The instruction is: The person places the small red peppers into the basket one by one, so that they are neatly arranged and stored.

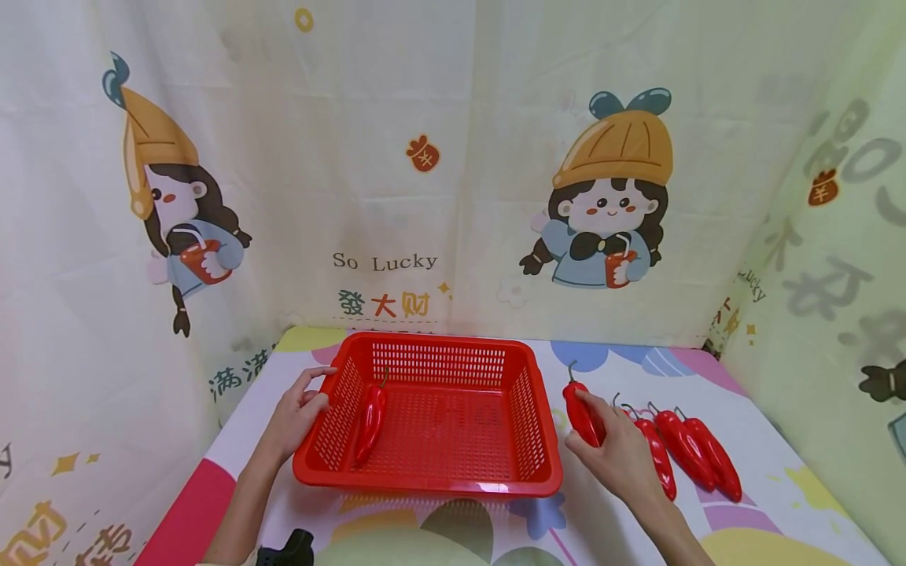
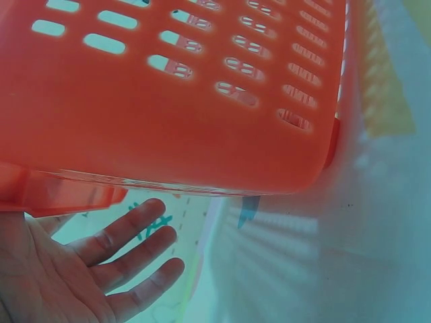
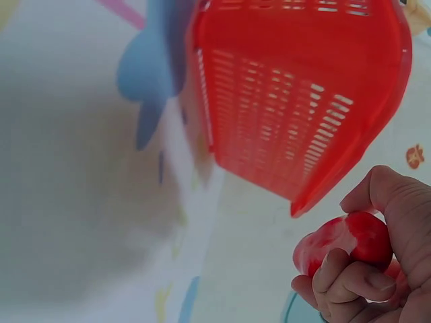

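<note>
Red basket: the red basket [image 1: 453, 440] stands in the lower middle of the head view, on the patterned table [image 1: 602, 515]; most of its floor is bare.
Pepper inside: one lone pepper [image 1: 371, 423] lies in the left part of the basket, its stem toward the top of the frame.
Pepper in my fingers: the held pepper [image 1: 582, 413] is right of the basket, outside the rim; I cannot tell if it touches the table.
Peppers on the table: three peppers [image 1: 688, 452] lie side by side at the lower right of the frame. One more thin stem [image 1: 616, 398] shows beside my fingers, so maybe another pepper is hidden there.
Right hand: my right hand [image 1: 626, 452] is curled round the held pepper, as the right wrist view also shows.
Left hand: my left hand [image 1: 293, 413] touches the basket's rim at the left; in the left wrist view three fingers extend loosely below this rim. My two hands are apart, with the basket between them.
How far: I judge it is an early stage: one pepper is inside, one is in hand, and at least three others are outside, untouched as far as I can see.
</note>
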Available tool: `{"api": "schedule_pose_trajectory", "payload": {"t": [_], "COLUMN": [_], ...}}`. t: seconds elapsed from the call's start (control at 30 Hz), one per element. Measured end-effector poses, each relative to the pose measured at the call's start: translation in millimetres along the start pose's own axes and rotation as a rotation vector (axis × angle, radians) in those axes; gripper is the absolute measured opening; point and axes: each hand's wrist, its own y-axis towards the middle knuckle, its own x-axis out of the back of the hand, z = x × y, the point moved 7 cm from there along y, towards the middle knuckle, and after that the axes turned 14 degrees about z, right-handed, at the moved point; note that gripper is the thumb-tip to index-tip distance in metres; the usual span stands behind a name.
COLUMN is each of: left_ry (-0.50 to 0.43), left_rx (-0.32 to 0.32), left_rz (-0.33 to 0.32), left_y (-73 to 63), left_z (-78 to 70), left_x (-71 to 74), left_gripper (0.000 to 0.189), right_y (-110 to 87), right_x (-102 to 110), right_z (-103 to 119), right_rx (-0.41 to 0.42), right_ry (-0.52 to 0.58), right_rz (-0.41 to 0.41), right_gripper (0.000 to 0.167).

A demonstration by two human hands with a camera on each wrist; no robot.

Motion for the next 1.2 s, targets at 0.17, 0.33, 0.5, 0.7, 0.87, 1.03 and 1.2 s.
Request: {"api": "schedule_pose_trajectory", "payload": {"t": [0.17,0.33,0.5,0.7,0.87,1.03,1.2], "left_ry": [-0.004,-0.006,-0.003,0.004,0.010,0.009,0.004], "left_rx": [0.005,0.007,0.006,0.010,0.016,0.015,0.012], "left_rz": [0.000,-0.002,-0.006,-0.009,-0.011,-0.013,-0.011], "left_y": [0.1,0.0,-0.1,0.0,0.3,0.4,0.2], "left_z": [-0.3,-0.6,-0.8,-0.8,-1.3,-0.6,1.1], "left_x": [-0.1,-0.2,0.0,-0.2,-1.2,-1.2,-0.4], "left_gripper": [0.054,0.054,0.054,0.053,0.055,0.055,0.054], "right_y": [0.1,1.1,2.6,3.8,5.3,7.4,9.5], "right_x": [2.2,4.2,5.7,3.6,-0.2,-5.2,-12.8], "right_z": [8.8,17.0,26.2,37.2,45.6,54.7,63.0], "right_rx": [-0.006,0.007,0.022,0.021,0.028,0.056,0.061], "right_ry": [0.025,0.042,0.051,0.087,0.110,0.130,0.146], "right_rz": [0.005,-0.003,-0.014,0.005,0.015,0.021,0.037], "right_gripper": [0.074,0.071,0.070,0.073,0.075,0.077,0.077]}}
